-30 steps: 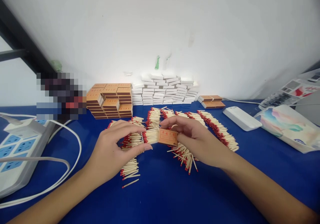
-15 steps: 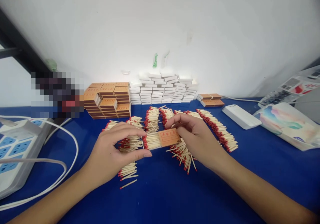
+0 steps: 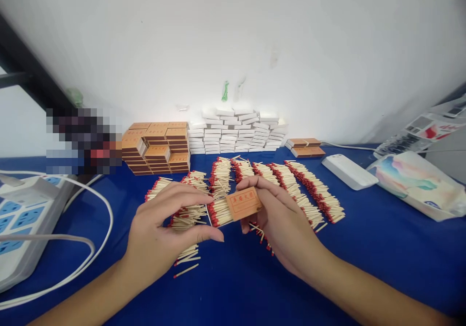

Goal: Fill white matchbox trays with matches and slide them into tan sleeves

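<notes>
Between my hands is a matchbox, its white tray (image 3: 220, 213) full of red-headed matches and partly inside an orange sleeve (image 3: 243, 203). My left hand (image 3: 171, 224) holds the tray's left end between thumb and fingers. Fingers of my right hand (image 3: 280, 214) are wrapped round the sleeve's right side; its thumb is partly hidden. Under and behind both hands, rows of loose matches (image 3: 318, 190) lie on the blue table (image 3: 225, 287), heads red, sticks pale.
Orange matchboxes (image 3: 158, 146) are stacked at the back left, beside a pile of white trays (image 3: 233, 131). More boxes (image 3: 305, 147), a white device (image 3: 350, 171) and a tissue pack (image 3: 418, 182) lie right. A power strip (image 3: 32, 219) with cables sits left.
The sleeve has slid left over the tray, so less of the matches shows. My right hand has moved round and below the sleeve, which is now tilted.
</notes>
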The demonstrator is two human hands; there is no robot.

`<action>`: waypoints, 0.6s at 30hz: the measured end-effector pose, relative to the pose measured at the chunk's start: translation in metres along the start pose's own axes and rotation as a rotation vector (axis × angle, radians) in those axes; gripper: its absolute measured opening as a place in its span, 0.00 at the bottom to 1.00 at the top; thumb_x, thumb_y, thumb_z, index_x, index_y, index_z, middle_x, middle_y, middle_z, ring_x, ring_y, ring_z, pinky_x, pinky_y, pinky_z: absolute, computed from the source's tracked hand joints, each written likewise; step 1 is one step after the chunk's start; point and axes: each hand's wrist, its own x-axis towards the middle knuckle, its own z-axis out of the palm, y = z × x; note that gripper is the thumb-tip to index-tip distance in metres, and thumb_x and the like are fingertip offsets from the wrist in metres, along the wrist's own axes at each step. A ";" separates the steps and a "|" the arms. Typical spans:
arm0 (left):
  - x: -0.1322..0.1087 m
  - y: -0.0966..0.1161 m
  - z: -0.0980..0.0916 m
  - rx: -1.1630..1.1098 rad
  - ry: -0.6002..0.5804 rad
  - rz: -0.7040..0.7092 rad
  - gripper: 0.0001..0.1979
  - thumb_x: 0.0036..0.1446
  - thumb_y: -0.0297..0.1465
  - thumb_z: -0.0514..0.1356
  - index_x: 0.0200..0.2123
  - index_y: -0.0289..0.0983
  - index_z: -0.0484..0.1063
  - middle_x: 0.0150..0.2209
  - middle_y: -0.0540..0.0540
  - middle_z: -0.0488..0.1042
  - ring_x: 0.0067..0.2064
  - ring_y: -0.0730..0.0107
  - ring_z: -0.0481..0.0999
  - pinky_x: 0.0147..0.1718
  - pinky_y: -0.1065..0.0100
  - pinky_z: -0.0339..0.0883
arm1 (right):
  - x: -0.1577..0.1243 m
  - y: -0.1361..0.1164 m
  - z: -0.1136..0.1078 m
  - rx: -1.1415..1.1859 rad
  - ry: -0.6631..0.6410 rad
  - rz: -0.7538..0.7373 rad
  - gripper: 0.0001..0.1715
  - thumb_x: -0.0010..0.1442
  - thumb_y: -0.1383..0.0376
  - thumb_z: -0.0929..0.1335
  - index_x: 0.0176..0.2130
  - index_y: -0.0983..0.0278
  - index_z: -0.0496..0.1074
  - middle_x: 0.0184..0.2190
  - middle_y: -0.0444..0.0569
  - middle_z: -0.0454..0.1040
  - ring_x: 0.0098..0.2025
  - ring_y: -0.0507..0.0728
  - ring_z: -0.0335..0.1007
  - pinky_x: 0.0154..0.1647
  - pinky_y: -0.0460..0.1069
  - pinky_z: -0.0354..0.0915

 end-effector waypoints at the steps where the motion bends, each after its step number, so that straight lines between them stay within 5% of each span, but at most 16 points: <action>1: 0.000 0.000 0.000 0.003 0.007 0.009 0.23 0.48 0.38 0.80 0.47 0.44 0.81 0.43 0.52 0.83 0.46 0.69 0.82 0.53 0.66 0.72 | -0.002 0.002 0.002 0.028 -0.033 0.029 0.11 0.66 0.57 0.68 0.44 0.60 0.75 0.33 0.45 0.74 0.30 0.54 0.71 0.24 0.48 0.71; 7: -0.003 -0.001 0.004 -0.008 0.004 0.039 0.30 0.44 0.41 0.81 0.49 0.43 0.79 0.44 0.51 0.83 0.46 0.67 0.81 0.50 0.64 0.73 | -0.009 0.009 0.008 0.011 -0.257 0.137 0.31 0.68 0.38 0.68 0.50 0.61 0.70 0.31 0.47 0.76 0.29 0.56 0.74 0.22 0.48 0.71; 18: 0.002 0.003 0.006 0.024 -0.038 0.193 0.45 0.29 0.59 0.78 0.48 0.40 0.77 0.38 0.48 0.83 0.39 0.62 0.81 0.43 0.60 0.75 | -0.014 0.012 0.013 -0.043 -0.442 0.328 0.39 0.67 0.32 0.63 0.48 0.63 0.70 0.21 0.44 0.73 0.23 0.54 0.70 0.15 0.42 0.63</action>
